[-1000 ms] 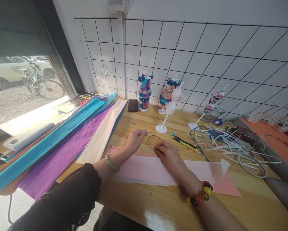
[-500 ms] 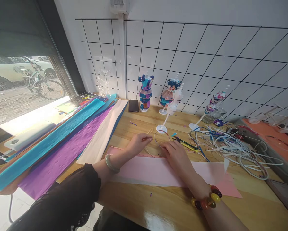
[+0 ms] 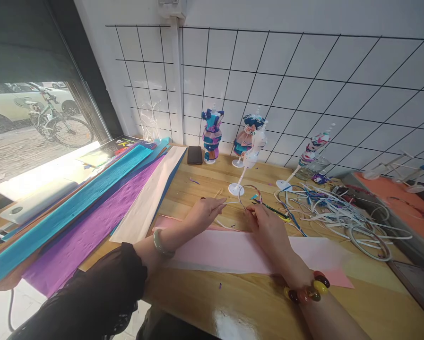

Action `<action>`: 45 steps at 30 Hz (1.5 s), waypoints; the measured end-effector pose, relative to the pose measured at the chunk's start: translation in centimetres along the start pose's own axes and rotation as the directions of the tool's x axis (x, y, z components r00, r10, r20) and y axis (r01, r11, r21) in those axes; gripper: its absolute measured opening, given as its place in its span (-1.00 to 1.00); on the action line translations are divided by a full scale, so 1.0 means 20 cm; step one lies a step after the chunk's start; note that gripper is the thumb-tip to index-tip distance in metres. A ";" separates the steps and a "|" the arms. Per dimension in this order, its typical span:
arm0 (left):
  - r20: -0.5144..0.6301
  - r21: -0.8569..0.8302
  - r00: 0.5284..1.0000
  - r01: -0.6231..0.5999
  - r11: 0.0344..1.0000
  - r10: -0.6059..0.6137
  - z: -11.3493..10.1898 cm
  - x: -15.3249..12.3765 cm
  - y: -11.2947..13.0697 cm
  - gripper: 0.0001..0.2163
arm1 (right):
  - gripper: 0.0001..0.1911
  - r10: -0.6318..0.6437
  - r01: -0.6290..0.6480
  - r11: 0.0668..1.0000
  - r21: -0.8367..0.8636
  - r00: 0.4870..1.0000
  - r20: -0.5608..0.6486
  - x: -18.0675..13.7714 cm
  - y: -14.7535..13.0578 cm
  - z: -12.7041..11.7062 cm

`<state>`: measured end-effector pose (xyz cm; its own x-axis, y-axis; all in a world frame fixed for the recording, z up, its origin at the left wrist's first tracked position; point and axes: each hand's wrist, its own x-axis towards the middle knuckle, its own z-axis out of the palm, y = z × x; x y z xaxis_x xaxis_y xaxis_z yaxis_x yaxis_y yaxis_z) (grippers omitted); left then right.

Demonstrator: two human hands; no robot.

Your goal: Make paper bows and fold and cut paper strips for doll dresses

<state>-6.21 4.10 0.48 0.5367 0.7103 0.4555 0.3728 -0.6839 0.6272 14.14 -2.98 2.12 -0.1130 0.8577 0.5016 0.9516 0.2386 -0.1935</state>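
Observation:
My right hand (image 3: 264,224) pinches a thin hoop (image 3: 250,185) wound with reddish and pale colours, held upright above the table. The fingers of my left hand (image 3: 206,212) are pressed together on a narrow pale strip (image 3: 233,203), which runs across toward the hoop. Whether the strip is fixed to the hoop, I cannot tell. Beneath both forearms lies a long pale pink paper sheet (image 3: 229,250) on a darker pink one. Just beyond the hoop stands a bare white miniature dress form (image 3: 256,146). A dark and yellow tool, partly hidden, lies behind my right hand.
Long blue (image 3: 91,193), purple (image 3: 91,231) and cream paper sheets (image 3: 151,193) lie at left. A phone (image 3: 194,155) and dressed miniature forms (image 3: 212,134) line the wall. At right are tangled strips (image 3: 325,208), a glass jar (image 3: 314,169) and an orange-topped ledge (image 3: 385,191).
My right hand and the hoop have moved slightly right, away from my left hand. The pale strip now shows stretched between them. The view has shifted a little.

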 end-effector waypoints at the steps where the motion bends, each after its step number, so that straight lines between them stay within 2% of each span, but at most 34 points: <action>1: -0.006 0.010 1.000 -0.015 1.000 0.015 0.00 0.00 0.00 -0.67 | -0.82 0.003 -0.003 1.000 0.005 1.000 -0.014 0.00 0.00 0.00; 6: -0.015 -0.012 0.993 -0.116 0.993 0.115 -0.01 -0.01 0.01 -0.68 | -0.82 0.037 -0.033 0.997 0.076 0.998 -0.053 -0.01 0.00 0.00; 14: 0.109 0.079 0.970 -0.225 0.971 0.216 0.00 -0.02 0.04 -0.71 | -0.76 0.150 -0.139 0.973 0.183 0.987 -0.048 -0.01 0.01 0.01; 30: 0.139 0.104 0.957 -0.271 0.957 0.256 -0.01 -0.02 0.08 -0.69 | -0.74 0.267 -0.250 0.908 0.335 0.964 -0.004 -0.01 -0.02 0.02; 34: 0.157 0.056 0.956 -0.259 0.964 0.248 -0.01 -0.02 0.08 -0.69 | -0.77 0.298 -0.285 0.891 0.354 0.954 0.017 -0.01 -0.03 0.01; 37: 0.094 -0.062 0.981 -0.166 0.984 0.171 -0.01 -0.02 0.07 -0.68 | -0.75 0.305 -0.297 0.880 0.371 0.952 0.039 -0.01 -0.02 0.00; 40: 0.009 -0.252 0.999 0.035 0.967 -0.033 -0.01 -0.02 0.07 -0.65 | -0.73 0.307 -0.294 0.876 0.382 0.951 0.029 0.00 0.00 -0.01; 43: -0.024 -0.421 0.973 0.199 0.885 -0.231 -0.01 0.00 0.05 -0.58 | -0.72 0.312 -0.290 0.865 0.410 0.950 0.013 0.00 0.02 -0.01; 45: -0.027 -0.507 0.955 0.241 0.828 -0.294 -0.01 0.01 0.03 -0.57 | -0.71 0.322 -0.291 0.847 0.445 0.947 0.005 0.01 0.03 -0.01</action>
<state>-5.90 3.85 1.08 0.3824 0.8844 0.2676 0.0538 -0.3104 0.9491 14.82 -2.77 2.23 0.1978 0.8912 0.4082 0.7122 0.1555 -0.6846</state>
